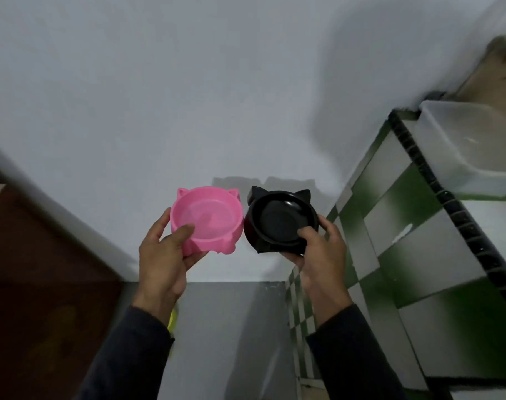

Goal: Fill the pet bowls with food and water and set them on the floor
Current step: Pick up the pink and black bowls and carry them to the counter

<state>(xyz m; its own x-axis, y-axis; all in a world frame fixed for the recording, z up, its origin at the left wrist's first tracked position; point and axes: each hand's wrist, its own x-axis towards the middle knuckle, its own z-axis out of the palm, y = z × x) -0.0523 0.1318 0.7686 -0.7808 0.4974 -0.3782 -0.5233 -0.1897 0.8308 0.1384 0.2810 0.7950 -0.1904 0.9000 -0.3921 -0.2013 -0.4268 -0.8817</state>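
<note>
My left hand [162, 255] holds a pink cat-eared pet bowl [214, 217] by its near rim, thumb inside the edge. My right hand [321, 249] grips a black cat-eared pet bowl [277, 217] the same way, tilted slightly toward me. Both bowls are held side by side in the air in front of a white wall, almost touching. The pink bowl looks empty; nothing shows inside the black bowl either.
A green-and-white tiled counter [419, 241] with a black edge stands at the right, and a translucent plastic tub [459, 145] rests on it. A dark brown door [38, 269] is at the left. Grey floor [226, 327] lies below the hands.
</note>
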